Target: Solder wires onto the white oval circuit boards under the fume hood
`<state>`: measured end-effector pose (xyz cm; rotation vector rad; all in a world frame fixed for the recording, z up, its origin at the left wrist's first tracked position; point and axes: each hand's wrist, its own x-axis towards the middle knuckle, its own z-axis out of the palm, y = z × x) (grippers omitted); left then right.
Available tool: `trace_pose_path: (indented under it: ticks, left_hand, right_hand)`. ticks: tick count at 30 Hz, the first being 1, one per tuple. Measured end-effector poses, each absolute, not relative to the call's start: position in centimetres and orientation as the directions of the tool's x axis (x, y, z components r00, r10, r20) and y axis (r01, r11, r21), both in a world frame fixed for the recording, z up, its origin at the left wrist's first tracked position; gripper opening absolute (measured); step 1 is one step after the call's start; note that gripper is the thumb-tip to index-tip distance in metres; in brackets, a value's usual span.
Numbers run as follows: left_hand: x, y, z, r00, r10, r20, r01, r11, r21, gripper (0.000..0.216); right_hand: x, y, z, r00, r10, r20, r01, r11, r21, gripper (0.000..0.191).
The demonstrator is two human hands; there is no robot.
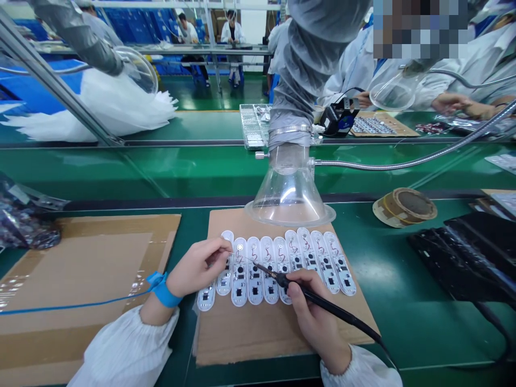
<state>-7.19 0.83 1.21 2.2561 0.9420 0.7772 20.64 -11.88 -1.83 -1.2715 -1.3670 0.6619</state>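
Observation:
A row of several white oblong housings point(278, 263) with small circuit boards lies side by side on a cardboard sheet point(258, 328). My left hand point(197, 266), with a blue wrist strap point(163, 290), pinches a thin solder wire point(234, 254) over the housings at the left of the row. My right hand point(312, 312) grips a black soldering iron point(322, 303) like a pen. Its tip points left, toward the wire's end above the third housing. A clear funnel-shaped fume hood point(288, 201) hangs just behind the row.
A second cardboard sheet point(80, 269) lies at left. A tape roll point(403, 207) and black trays point(463, 252) sit at right. A green conveyor belt point(161, 172) runs behind. Across it, other people in white coats work; one person's hands point(455, 102) rest on the far bench.

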Motion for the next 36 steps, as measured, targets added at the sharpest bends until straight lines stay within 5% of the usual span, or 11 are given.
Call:
trace_pose_path:
  ticks: [7, 13, 18, 25, 31, 36]
  left_hand:
    - [-10.1, 1.3, 3.0, 0.531, 0.829, 0.177, 0.419, -0.438, 0.795, 0.024]
    - [-14.1, 3.9, 2.1, 0.276, 0.945, 0.173, 0.562, -0.305, 0.769, 0.023]
    - [-14.3, 5.3, 0.0, 0.033, 0.995, 0.091, 0.389, -0.096, 0.916, 0.019]
    - [-13.5, 3.9, -0.8, 0.313, 0.950, 0.021, 0.162, -0.075, 0.984, 0.028]
    - [-12.3, 2.9, 0.0, 0.467, 0.870, 0.156, 0.403, -0.367, 0.839, 0.021]
    - [-12.3, 2.2, -0.1, 0.508, 0.813, 0.283, 0.415, -0.520, 0.747, 0.012]
  right_hand:
    - [20.9, -12.0, -2.1, 0.182, 0.931, 0.316, 0.290, 0.257, -0.922, 0.018]
    - [21.2, -12.2, -1.9, 0.130, 0.935, 0.330, 0.317, 0.276, -0.907, 0.021]
    - [21.3, -12.3, -2.3, 0.162, 0.928, 0.334, 0.368, 0.258, -0.894, 0.021]
    - [21.4, -12.5, -2.3, 0.161, 0.920, 0.357, 0.426, 0.262, -0.866, 0.018]
    - [19.9, -11.9, -1.0, 0.056, 0.913, 0.404, 0.448, 0.339, -0.828, 0.011]
    - [19.0, -11.9, -1.4, 0.088, 0.932, 0.352, 0.445, 0.279, -0.851, 0.012]
